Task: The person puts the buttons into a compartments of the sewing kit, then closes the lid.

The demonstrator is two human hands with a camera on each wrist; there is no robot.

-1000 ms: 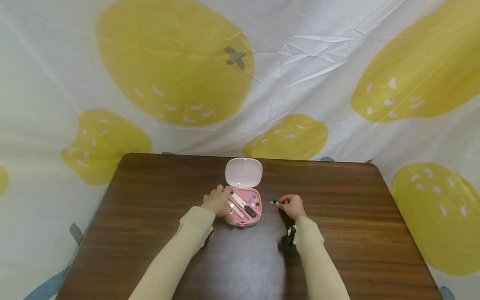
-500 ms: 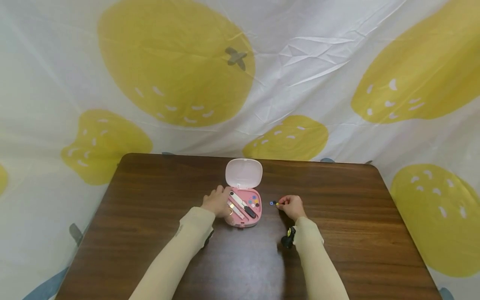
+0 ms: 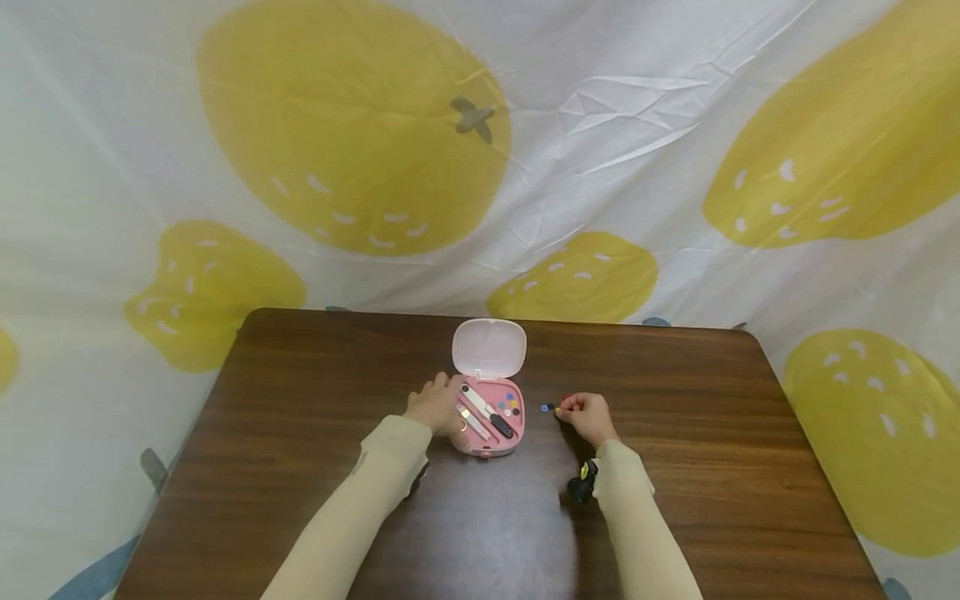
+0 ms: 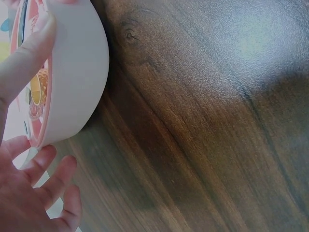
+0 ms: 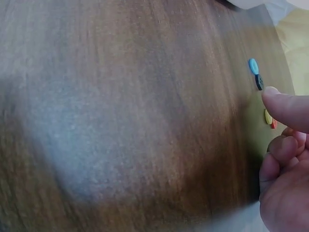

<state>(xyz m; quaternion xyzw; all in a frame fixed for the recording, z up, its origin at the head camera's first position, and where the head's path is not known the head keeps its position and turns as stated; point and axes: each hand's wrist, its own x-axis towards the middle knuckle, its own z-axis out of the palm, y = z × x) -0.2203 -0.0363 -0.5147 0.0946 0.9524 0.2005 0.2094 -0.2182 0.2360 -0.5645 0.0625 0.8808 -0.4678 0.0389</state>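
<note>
The left hand (image 3: 435,404) rests spread on the sewing kit (image 4: 77,72); at the yellow button (image 5: 268,117) on the table (image 3: 690,408), the right hand (image 3: 591,416), pinch unclear, could flick the black button (image 5: 260,82) away if it slips.

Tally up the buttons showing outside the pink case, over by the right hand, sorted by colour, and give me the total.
Blue button: 1
Black button: 1
Yellow button: 1
Red button: 1
Total in view: 4
Any others tucked behind the thumb would be hidden.
</note>
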